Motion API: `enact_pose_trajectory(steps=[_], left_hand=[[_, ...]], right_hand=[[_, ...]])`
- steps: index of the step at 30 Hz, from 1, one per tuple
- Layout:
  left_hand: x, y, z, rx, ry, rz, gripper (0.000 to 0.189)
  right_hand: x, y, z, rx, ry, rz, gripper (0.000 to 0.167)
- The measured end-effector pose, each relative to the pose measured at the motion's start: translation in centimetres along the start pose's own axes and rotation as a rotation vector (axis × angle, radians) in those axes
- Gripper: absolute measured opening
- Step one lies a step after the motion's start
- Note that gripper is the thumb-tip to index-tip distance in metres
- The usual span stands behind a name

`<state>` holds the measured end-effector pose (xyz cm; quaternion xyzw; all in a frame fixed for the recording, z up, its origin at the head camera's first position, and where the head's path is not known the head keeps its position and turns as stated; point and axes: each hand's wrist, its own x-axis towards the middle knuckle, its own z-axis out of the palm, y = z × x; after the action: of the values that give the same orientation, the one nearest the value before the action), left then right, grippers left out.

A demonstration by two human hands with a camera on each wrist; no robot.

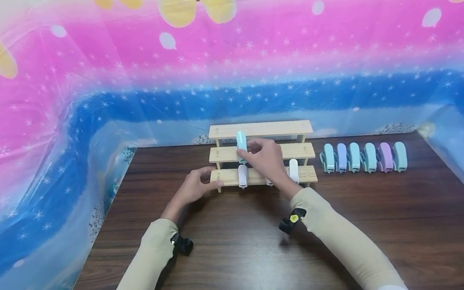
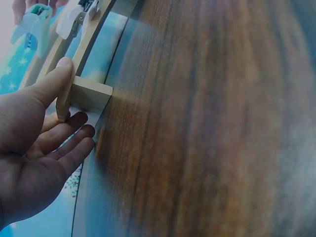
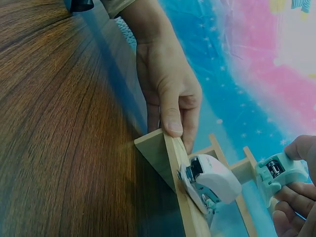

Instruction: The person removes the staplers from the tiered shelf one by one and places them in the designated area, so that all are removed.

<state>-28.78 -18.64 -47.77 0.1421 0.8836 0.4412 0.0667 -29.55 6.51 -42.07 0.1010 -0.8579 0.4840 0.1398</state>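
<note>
My left hand (image 1: pixel 196 184) grips the left end of the lowest tier of a three-tier wooden stand (image 1: pixel 259 129), thumb on top and fingers below, as the left wrist view shows. Between thumb and fingers my right hand (image 1: pixel 265 157) pinches a mint-green stapler (image 1: pixel 241 140), upright over the left part of the middle tier. Whether its base touches the wood I cannot tell. On the lowest tier sit a pale lilac stapler (image 1: pixel 242 176) and a white stapler (image 1: pixel 294 170); a pinkish stapler (image 1: pixel 269 182) between them is mostly hidden by my right wrist.
Right of the stand, a row of several staplers (image 1: pixel 355 157), mint green, lavender and purple, stands on the dark wooden table (image 1: pixel 242 264). A patterned pink and blue cloth (image 1: pixel 229 62) hangs behind the table and along its sides.
</note>
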Motion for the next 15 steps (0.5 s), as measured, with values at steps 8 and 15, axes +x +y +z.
enact_pose_trajectory(steps=[8, 15], left_hand=[[0.0, 0.1, 0.0, 0.011, 0.001, 0.002, 0.064], [-0.1, 0.2, 0.0, 0.026, 0.0, -0.01, 0.065]], right_hand=[[-0.1, 0.3, -1.1, 0.014, 0.02, 0.002, 0.039], [-0.3, 0.5, -2.1, 0.024, 0.031, 0.004, 0.039]])
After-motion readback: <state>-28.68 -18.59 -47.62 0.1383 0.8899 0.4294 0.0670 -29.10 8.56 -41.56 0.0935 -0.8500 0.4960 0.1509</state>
